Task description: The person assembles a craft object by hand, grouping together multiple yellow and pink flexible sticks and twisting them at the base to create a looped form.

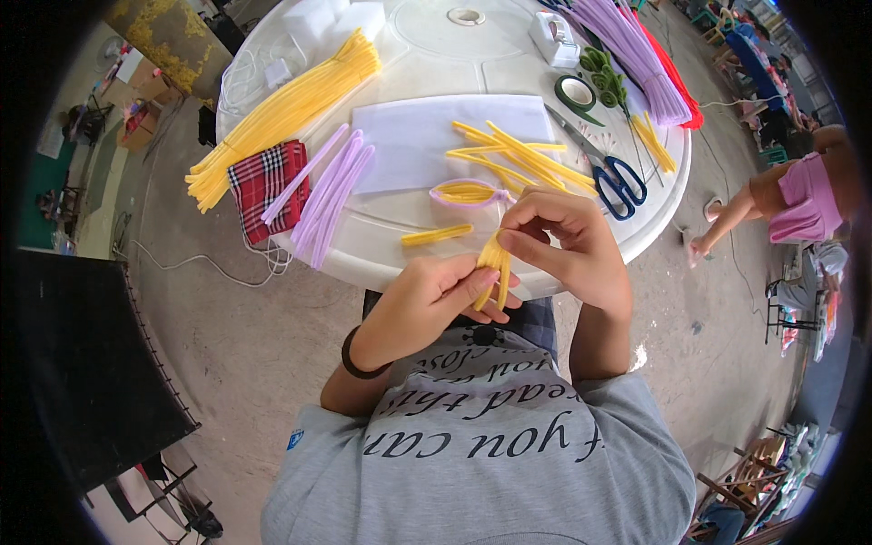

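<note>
Over the table's near edge, a small bundle of folded yellow pipe cleaners [495, 258] is pinched between my two hands. My left hand [420, 298] grips its lower part with thumb and fingers. At the upper end, the thumb and forefinger of my right hand [581, 245] close on it. Just beyond my hands lies a purple pipe-cleaner loop [436, 197] around a yellow bundle. A short folded yellow piece [437, 235] rests beside my left hand. Several bent yellow pipe cleaners [522, 156] are spread on a white sheet [400, 136].
On the white round table [427, 59] lie a large yellow bundle [291, 113], purple stems [331, 195], a plaid cloth [254, 186], blue-handled scissors [619, 188], green tape [576, 91] and a white tape dispenser [554, 39]. Another person [804, 195] is at the right.
</note>
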Tool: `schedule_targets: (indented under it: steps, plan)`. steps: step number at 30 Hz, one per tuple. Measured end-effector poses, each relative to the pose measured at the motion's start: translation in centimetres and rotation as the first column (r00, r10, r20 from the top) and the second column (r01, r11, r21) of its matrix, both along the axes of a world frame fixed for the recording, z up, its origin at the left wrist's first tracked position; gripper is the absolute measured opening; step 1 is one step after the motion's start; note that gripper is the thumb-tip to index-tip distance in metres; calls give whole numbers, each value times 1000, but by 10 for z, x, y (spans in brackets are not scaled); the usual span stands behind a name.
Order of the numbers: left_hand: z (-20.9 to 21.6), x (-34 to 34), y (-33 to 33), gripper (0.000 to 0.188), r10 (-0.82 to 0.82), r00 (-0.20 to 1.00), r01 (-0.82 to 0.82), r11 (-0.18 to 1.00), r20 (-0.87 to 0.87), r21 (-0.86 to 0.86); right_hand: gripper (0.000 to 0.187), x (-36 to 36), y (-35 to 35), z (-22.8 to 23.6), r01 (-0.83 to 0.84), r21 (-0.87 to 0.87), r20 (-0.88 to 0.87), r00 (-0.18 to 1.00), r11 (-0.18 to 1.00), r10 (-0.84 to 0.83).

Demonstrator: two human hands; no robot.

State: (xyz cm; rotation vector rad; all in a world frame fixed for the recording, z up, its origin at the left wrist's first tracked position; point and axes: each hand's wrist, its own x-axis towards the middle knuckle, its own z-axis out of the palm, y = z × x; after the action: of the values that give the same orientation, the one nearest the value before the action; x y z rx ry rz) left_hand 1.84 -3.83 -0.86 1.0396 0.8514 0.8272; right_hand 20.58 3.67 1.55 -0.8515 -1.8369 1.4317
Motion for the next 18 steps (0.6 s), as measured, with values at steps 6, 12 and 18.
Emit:
schedule_targets:
  steps: [6, 12, 18]
  plan:
    - [3, 8, -9, 28, 107, 993, -105, 994, -46, 42, 5, -2, -7, 0, 51, -12, -45, 998, 999, -51]
    - [-4, 1, -14, 27, 103, 976, -83, 991, -194, 109, 6, 2, -8, 3, 62, -46, -65, 996, 997, -65]
    - [8, 2, -16, 20, 269, 958, -259, 960, -97, 102, 5, 4, -6, 3, 96, -18, -93, 991, 995, -98]
